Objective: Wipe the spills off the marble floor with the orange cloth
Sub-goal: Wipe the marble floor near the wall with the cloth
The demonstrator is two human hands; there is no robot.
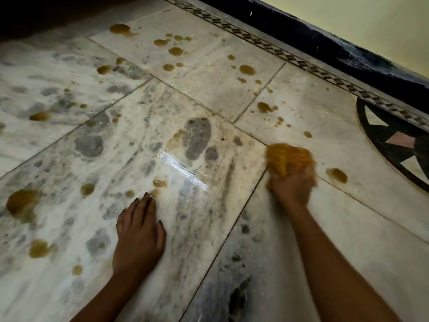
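Note:
Brown spills dot the marble floor (pixel 209 73): a large puddle (pixel 19 202) at the left, one (pixel 337 175) just right of the cloth, several more farther back (pixel 175 51). My right hand (pixel 291 185) grips the bunched orange cloth (pixel 289 158) and holds it down on the floor; both are motion-blurred. My left hand (pixel 139 233) lies flat on the floor with fingers straight, its fingertips close to a small spill (pixel 159 183).
A black skirting and a checkered inlay border (pixel 290 58) run along the wall at the back right. A dark round inlay pattern (pixel 394 140) sits at the right edge. Grey veining and a glossy streak (pixel 183 169) mark the tiles between my hands.

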